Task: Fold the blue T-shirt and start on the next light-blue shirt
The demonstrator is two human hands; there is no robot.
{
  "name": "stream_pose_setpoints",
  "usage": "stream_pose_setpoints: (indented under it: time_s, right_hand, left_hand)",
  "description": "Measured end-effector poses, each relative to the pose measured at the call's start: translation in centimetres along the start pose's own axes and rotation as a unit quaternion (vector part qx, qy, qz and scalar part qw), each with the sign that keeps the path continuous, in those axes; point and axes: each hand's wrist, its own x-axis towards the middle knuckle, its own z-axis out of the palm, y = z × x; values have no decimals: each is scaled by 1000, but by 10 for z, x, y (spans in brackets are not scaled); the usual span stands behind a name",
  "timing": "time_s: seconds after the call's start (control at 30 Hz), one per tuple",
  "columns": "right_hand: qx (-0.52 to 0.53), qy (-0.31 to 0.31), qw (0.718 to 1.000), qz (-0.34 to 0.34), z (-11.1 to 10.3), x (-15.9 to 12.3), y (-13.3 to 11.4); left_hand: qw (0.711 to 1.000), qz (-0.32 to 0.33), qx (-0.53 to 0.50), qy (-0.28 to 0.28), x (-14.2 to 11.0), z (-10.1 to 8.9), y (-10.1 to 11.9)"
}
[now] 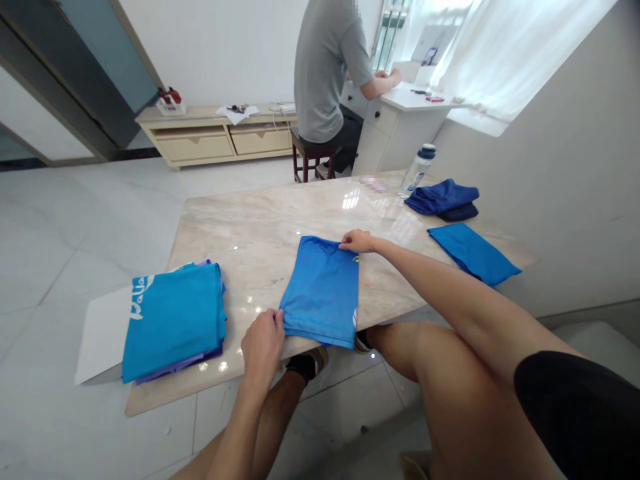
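A folded blue cloth (323, 287), perhaps a garment, lies on the marble-patterned table (240, 233) in front of me, its lower edge at the table's front edge. My left hand (263, 343) pinches its lower left corner. At its upper right corner, the fingers of my right hand (357, 241) are closed on the fabric. Bits of white and yellow print show along the cloth's right side. To the left is a stack of folded cloths (175, 317), blue with white lettering on top and purple beneath. Another folded blue cloth (473, 252) lies at the right.
A water bottle (418, 172) and crumpled dark blue cloths (443, 200) are at the table's far right. A white board or sheet (103, 333) sticks out past the left edge. Beyond, a person in a grey shirt (325, 73) sits on a stool at a white desk (410, 100).
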Motion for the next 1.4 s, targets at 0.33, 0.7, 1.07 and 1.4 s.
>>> stream_pose_setpoints:
  time_s: [0.33,0.7,1.07,1.4]
  right_hand:
    - [-86,46,995,30,1,-13,-1]
    - [-132,3,980,-147,-16,-127,-48]
    - [-138,-39,945,-293,69,-224,-72]
    - [-141,-18,957,-251,99,-222,-93]
  left_hand:
    - [1000,6,25,-9,2,-1,4]
    - [995,96,24,-3,2,6,8]
    - [964,217,60,142,-35,-1,-11]
    - [935,301,-64,175,-14,49,-14]
